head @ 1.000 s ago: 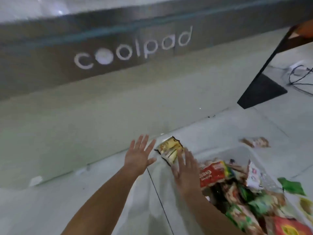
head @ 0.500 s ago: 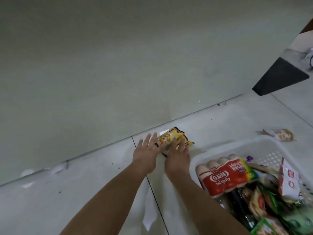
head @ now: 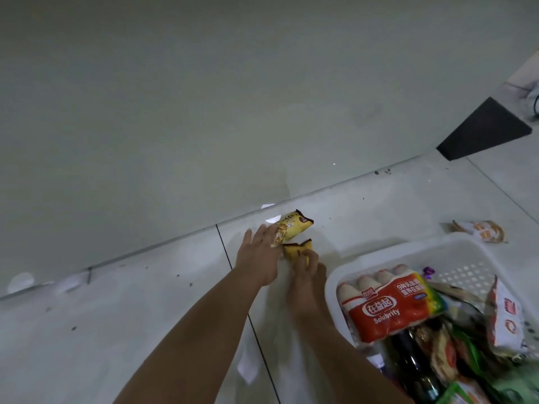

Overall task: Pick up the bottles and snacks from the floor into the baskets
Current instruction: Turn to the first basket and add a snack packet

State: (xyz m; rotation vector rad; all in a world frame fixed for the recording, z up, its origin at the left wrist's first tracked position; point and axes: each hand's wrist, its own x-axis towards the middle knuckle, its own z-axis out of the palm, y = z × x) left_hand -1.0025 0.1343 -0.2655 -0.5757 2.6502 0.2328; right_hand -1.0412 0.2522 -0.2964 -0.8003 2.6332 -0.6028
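Two snacks are being gathered off the pale tiled floor. The larger yellow foil packet lies under the left hand, its fingers straight. The right hand pinches the smaller yellow packet. The white plastic basket nearby is already heaped, and one orange-white packet waits beyond it.

Locate the red-and-white multipack in the white basket. Its label carries an oval badge with the characters "在益起", and below that the Latin word "Solubrity" in white. To the right of the badge you will find two lines of white Chinese print beginning with the numeral "9"; the rest is too small to read. Print on the upper yellow packet, the lower yellow packet and the orange-and-white packet is not legible.
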